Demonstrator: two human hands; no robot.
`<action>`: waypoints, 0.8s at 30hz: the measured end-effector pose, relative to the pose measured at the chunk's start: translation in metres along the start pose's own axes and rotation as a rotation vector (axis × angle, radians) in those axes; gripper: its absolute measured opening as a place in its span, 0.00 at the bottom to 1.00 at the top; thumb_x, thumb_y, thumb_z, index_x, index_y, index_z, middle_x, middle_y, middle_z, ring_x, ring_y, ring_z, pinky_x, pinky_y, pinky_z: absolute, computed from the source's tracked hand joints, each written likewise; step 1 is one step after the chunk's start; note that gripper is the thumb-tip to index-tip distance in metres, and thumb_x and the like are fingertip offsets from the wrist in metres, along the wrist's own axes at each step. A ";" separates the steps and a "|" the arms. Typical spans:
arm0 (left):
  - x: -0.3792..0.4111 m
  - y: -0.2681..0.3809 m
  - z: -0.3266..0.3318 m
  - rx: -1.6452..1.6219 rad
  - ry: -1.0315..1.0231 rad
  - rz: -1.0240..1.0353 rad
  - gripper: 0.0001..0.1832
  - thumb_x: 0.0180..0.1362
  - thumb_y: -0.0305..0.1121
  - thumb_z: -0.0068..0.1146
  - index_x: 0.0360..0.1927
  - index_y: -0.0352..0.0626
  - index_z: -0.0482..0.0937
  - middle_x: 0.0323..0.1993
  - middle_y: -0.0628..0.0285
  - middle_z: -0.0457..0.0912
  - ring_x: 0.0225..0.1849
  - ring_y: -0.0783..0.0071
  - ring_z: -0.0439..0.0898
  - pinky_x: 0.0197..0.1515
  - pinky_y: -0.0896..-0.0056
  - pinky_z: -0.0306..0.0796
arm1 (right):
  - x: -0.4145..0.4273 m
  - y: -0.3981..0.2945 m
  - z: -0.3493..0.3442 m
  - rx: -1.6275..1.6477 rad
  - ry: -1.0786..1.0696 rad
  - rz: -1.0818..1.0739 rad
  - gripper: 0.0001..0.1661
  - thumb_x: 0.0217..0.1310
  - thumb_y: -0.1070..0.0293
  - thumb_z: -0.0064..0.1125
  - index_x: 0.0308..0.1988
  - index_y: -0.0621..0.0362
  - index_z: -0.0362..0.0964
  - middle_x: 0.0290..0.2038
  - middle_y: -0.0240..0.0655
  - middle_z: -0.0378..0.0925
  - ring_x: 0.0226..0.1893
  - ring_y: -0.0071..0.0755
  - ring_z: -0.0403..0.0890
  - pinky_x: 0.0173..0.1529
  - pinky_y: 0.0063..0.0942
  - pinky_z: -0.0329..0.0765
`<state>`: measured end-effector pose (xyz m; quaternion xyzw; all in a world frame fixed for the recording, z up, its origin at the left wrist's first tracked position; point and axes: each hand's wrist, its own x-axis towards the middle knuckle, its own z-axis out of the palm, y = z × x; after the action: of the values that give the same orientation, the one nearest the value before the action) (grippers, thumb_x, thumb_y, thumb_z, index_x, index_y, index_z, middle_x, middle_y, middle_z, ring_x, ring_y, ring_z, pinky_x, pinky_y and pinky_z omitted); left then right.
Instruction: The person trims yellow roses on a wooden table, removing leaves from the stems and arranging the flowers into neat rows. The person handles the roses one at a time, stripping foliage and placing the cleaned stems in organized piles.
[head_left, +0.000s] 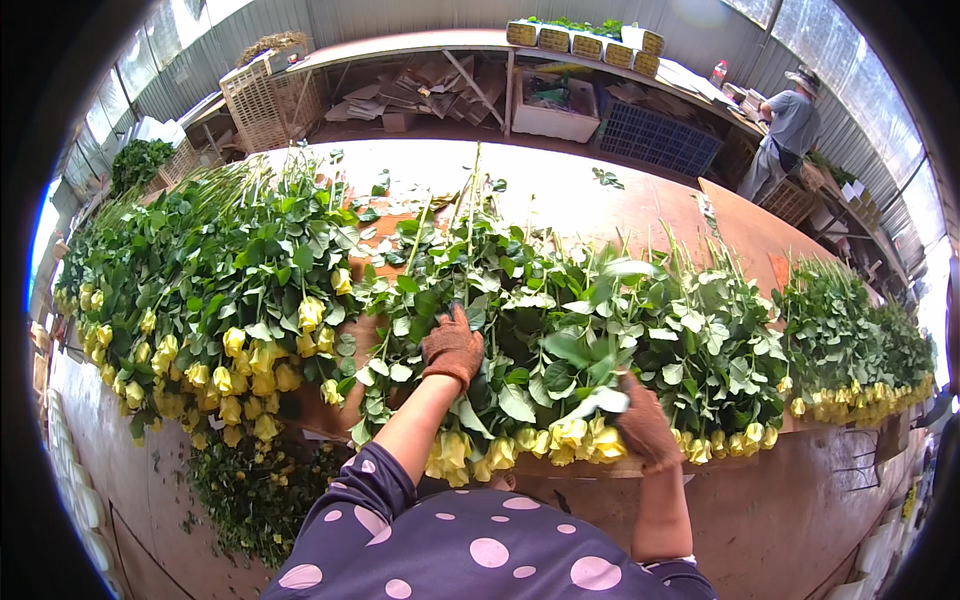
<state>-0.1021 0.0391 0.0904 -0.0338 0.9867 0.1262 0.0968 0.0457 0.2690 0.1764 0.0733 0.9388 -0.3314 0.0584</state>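
My left hand (454, 346), in a brown work glove, reaches among the leafy stems of the cut yellow roses (517, 300) in front of me. Its fingertips are partly lost in the foliage, so its grip is unclear. My right hand (651, 424), gloved alike, is closed at the near edge, beside the yellow rose heads (604, 442). A rose stem with motion-blurred leaves (581, 356) rises from its fingers. The roses lie with blooms toward me and cut stem ends pointing to the far side of the wooden table (540, 176).
More yellow roses (247, 360) are heaped at left, and bunches (855, 345) lie at far right. Leafy cuttings (255, 487) cover floor below. Behind stand a shelf bench (405, 45), a blue crate (656, 135) and a plastic basket (262, 105). A person (787, 127) works at back right.
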 end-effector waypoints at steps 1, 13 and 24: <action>-0.004 0.011 -0.003 -0.001 0.056 0.032 0.36 0.48 0.50 0.45 0.60 0.48 0.52 0.54 0.49 0.60 0.55 0.52 0.61 0.52 0.52 0.55 | 0.012 0.027 0.016 -0.248 -0.049 0.043 0.24 0.51 0.65 0.48 0.50 0.61 0.59 0.36 0.45 0.74 0.35 0.46 0.76 0.36 0.35 0.73; 0.012 0.025 0.037 0.200 -0.052 0.059 0.44 0.43 0.50 0.53 0.63 0.63 0.43 0.64 0.52 0.38 0.64 0.47 0.36 0.58 0.35 0.32 | 0.124 0.036 0.132 -0.669 0.035 -0.028 0.22 0.57 0.58 0.35 0.50 0.46 0.64 0.59 0.37 0.53 0.60 0.44 0.51 0.60 0.53 0.39; 0.005 -0.033 -0.025 -0.347 0.231 0.323 0.37 0.44 0.54 0.53 0.58 0.52 0.57 0.59 0.49 0.52 0.60 0.52 0.52 0.59 0.58 0.49 | 0.100 -0.017 0.094 -0.573 0.459 -0.287 0.18 0.45 0.62 0.52 0.41 0.47 0.70 0.52 0.40 0.61 0.54 0.47 0.57 0.54 0.51 0.52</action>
<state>-0.1089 0.0008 0.1048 0.0937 0.9474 0.3027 -0.0451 -0.0495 0.2058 0.0983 -0.0059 0.9826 -0.0358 -0.1821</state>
